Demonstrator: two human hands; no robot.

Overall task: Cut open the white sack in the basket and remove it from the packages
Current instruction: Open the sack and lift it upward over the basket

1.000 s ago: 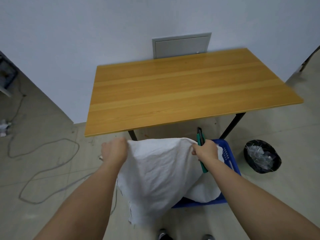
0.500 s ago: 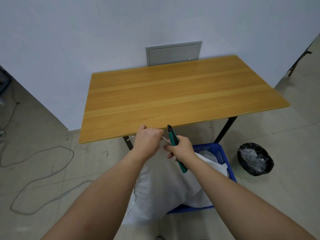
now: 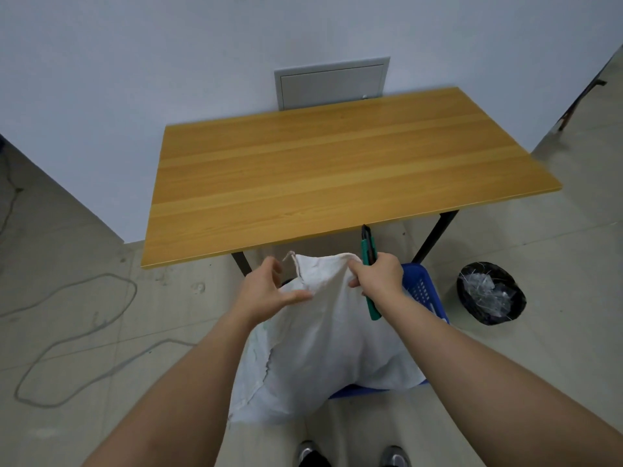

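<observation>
A white woven sack (image 3: pixel 323 348) hangs lifted out of the blue plastic basket (image 3: pixel 421 288) on the floor, and its lower part drapes over the basket's front. My right hand (image 3: pixel 381 278) grips a green utility knife (image 3: pixel 367 247) pointing up and also pinches the sack's top edge. My left hand (image 3: pixel 266 291) is at the sack's upper left corner with spread fingers, its thumb resting on the cloth. The sack hides the basket's inside, so no packages show.
A wooden table (image 3: pixel 337 170) on black legs stands right behind the basket, against the wall. A black-lined bin (image 3: pixel 490 294) with clear plastic scraps sits to the right. A cable (image 3: pixel 77 338) loops over the floor at left. My shoes (image 3: pixel 310 455) are below.
My left hand has let go of the sack's top and spread its fingers. My right hand moved right with the knife and now holds the sack's top edge.
</observation>
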